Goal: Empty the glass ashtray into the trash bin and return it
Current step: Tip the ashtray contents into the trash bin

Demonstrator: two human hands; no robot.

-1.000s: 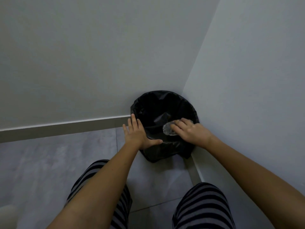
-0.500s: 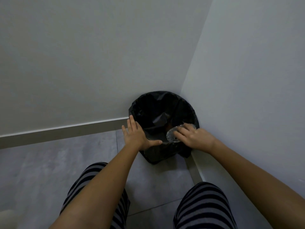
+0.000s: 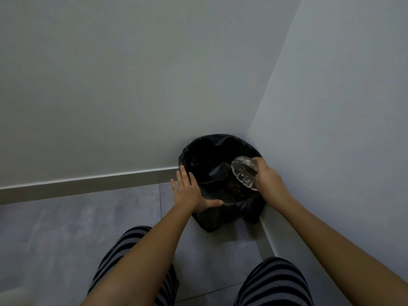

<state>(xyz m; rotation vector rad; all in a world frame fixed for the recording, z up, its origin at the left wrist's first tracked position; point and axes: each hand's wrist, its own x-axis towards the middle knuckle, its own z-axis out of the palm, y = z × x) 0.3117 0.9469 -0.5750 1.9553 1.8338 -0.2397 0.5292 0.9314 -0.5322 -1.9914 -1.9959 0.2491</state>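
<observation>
The trash bin [image 3: 220,219] sits on the floor [image 3: 66,235] in the corner where the two walls meet, ahead of your knees. Your left hand [image 3: 189,191] rests on its near-left rim. Your right hand [image 3: 268,181] holds the glass ashtray [image 3: 244,173] tilted on edge over the bin's right side.

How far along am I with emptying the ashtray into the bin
Done: the glass ashtray has reached the trash bin in the corner. In hand: your right hand holds it tipped on its side over the black liner, and your left hand rests open on the bin's near rim. Left: finish tipping, then carry the ashtray back to its place.
</observation>
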